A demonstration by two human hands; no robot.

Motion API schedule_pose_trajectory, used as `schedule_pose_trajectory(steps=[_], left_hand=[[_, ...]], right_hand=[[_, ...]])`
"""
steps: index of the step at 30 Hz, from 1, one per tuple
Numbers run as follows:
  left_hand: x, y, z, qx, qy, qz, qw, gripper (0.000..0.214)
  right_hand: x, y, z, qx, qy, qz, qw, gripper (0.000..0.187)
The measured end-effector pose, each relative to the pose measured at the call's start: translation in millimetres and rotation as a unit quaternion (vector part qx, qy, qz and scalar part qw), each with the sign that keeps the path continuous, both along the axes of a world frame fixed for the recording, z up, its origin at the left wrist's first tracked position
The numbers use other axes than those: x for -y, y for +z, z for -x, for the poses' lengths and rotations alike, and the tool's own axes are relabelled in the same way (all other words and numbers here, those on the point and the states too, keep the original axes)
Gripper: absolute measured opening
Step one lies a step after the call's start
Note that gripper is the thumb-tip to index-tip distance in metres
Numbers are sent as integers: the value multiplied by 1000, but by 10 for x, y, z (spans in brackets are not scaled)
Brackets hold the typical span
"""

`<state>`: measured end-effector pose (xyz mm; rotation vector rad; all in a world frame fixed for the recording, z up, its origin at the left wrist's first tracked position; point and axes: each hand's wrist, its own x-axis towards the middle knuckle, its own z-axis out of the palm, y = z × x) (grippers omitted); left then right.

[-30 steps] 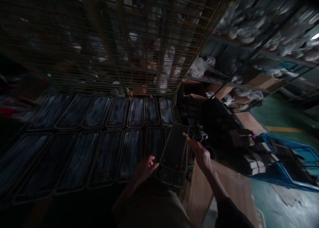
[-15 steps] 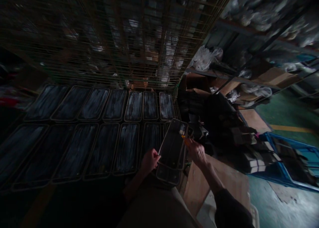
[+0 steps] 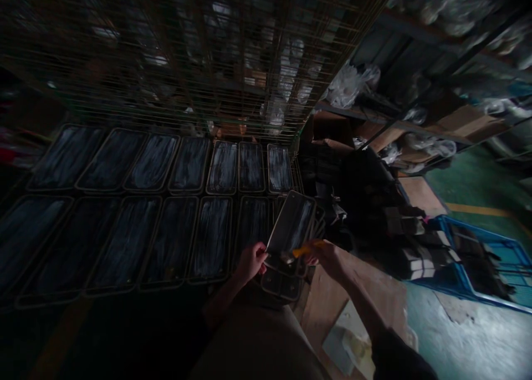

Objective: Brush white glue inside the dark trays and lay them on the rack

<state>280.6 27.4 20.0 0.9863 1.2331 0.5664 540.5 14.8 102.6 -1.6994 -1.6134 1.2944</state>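
A dark rectangular panel (image 3: 286,223) with rounded corners and a pale rim is held tilted in front of me. My left hand (image 3: 250,262) pinches its left edge near the close end. My right hand (image 3: 329,259) is closed round the orange handle of a brush (image 3: 298,252). The brush's bristle end rests at the lower part of the panel. Whitish streaks run down the panel's right side above the brush. Beneath its near end shows another dark panel (image 3: 279,287).
Two rows of similar streaked panels (image 3: 213,239) lie to the left. Behind them rises a wire rack (image 3: 233,64). At right are a wooden board (image 3: 376,283), a container with yellowish contents (image 3: 355,347), black stacked goods (image 3: 366,197), a blue crate (image 3: 463,283) and shelves with plastic bags (image 3: 347,86).
My right hand has drawn the brush from the panel's far right corner down towards its near end. A whitish streak now shows along that side. My left hand keeps its pinch.
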Motion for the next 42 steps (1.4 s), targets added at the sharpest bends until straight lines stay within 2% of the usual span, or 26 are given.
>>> schedule_pose_trajectory(steps=[3,5,7,9,10,12,14,16,19,21,23,25,27,29,32,35,37,39,42], left_hand=[[-15,-29,-2,11,-7,-5,1000,17],[-22,-54,-8,11,-7,-2,1000,18],[-22,-77,-13,8,-4,-1,1000,17],[-16,-90,-16,5,-1,1,1000,16],[-11,-90,-16,5,1,3,1000,15],[-2,-82,-13,7,7,7,1000,14],[7,-67,-5,16,12,6,1000,14],[15,-54,5,29,18,11,999,14],[25,-51,20,39,24,23,999,14],[30,-61,26,35,21,27,999,12],[33,-74,29,31,17,28,999,9],[33,-82,29,29,17,26,999,7],[30,-79,28,28,17,19,999,5],[24,-67,27,23,12,14,1000,4],[11,-45,25,19,9,14,1000,6],[4,-39,24,24,12,19,999,8],[3,-45,24,25,12,19,999,7],[3,-52,26,20,12,19,1000,5],[3,-52,34,16,17,26,999,3]], right_hand=[[-526,-88,-233,55,-67,-78,993,61],[-793,-98,-336,104,-90,-131,982,59],[-976,-86,-364,177,-79,-192,962,53],[-1072,-83,-313,263,-41,-255,930,49],[-1083,-90,-264,292,-17,-275,916,48],[-1019,-117,-138,310,22,-284,907,47],[-827,-133,-3,301,63,-274,911,45],[-528,-108,118,277,118,-261,917,43],[-37,-3,262,199,186,-203,941,39],[181,55,329,136,185,-147,962,37],[236,53,357,69,152,-91,982,37],[123,-15,333,5,99,-45,994,39],[-109,-111,255,-28,36,-25,999,45],[-384,-183,141,-10,-25,-50,998,54],[-748,-186,-23,71,-79,-144,984,59],[-999,-133,-86,172,-74,-235,954,55],[-1104,-130,-59,232,-47,-264,935,51],[-1144,-159,4,268,-6,-260,928,47],[-1034,-205,124,252,58,-230,938,42]])
